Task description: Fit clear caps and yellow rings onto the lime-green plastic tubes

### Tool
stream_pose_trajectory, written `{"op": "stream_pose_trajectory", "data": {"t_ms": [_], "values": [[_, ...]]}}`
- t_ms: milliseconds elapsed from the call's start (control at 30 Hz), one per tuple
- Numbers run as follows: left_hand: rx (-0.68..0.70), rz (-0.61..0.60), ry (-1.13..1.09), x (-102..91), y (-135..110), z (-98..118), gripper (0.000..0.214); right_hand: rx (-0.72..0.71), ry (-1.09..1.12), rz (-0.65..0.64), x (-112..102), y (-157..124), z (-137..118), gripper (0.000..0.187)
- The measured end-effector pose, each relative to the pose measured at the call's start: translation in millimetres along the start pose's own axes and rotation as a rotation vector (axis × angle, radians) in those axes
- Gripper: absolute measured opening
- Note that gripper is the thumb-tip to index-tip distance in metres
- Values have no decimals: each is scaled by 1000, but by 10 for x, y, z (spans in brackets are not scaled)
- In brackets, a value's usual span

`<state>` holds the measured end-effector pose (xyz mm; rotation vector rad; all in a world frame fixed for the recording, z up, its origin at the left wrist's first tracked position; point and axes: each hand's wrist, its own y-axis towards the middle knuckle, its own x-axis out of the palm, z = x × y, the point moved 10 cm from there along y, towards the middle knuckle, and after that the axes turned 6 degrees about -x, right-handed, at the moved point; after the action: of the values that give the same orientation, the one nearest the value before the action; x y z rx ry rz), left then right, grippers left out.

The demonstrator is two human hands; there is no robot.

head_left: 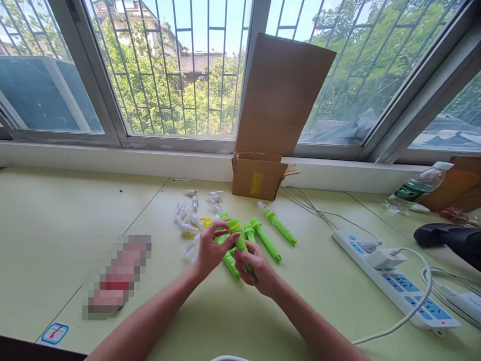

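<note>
- Nearest us, the left forearm [150, 316] and right forearm [311, 321] reach from the lower edge toward the fingers; between them, a white rounded edge [229, 358] is too cropped to identify.
- Right hand [258, 265]: we see its fingers wrapped around a green tube [241, 243], tilted so that its ribbed top lies by the left fingertips.
- Left hand [212, 248]: thumb and forefinger stand narrow at that top, beside a yellow band [235, 225]; whether they pinch the band or merely touch the tube, we cannot tell.
- Step in hand: we judge it to be the seating of the band around the tube's top. For good work, we keep the right grip firm below the ribs, press evenly around the band with the left fingertips, and turn the tube to check every side; a twisted or skewed band seems the likeliest fault.
- Just beyond the left fingers, we note loose yellow rings [205, 221] and clear plastic pieces [182, 213].
- Near the right fingers, on their outer side, lie further green tubes [268, 243]; one clear-tipped green tube [281, 228] lies farther off.
- Well beyond both hands' fingers stands a cardboard box [259, 175]; well to their right lies a power strip [387, 276].
</note>
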<state>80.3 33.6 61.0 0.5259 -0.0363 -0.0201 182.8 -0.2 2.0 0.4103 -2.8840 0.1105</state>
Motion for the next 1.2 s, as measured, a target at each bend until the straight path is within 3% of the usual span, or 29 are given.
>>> {"op": "stream_pose_trajectory", "data": {"t_ms": [100, 200, 300, 667, 1000, 1200], "values": [[-37, 29, -20, -31, -5, -75, 21, -84, -306, 86, -98, 23, -120, 16], [-31, 63, 30, -58, -21, -72, 22, -303, -696, 229, -171, -24, -393, 13], [9, 93, 101, -74, -48, -8, 22, -398, -885, 281, -162, -73, -479, 11], [31, 43, 153, -31, -25, -6, 18, -363, -630, 232, -224, 6, -341, 12], [56, -13, 121, 5, -21, 49, 18, -189, -253, 127, -118, 17, -167, 20], [68, -44, 103, 27, -18, 42, 24, -155, -127, 90, -78, 11, -132, 22]]}}
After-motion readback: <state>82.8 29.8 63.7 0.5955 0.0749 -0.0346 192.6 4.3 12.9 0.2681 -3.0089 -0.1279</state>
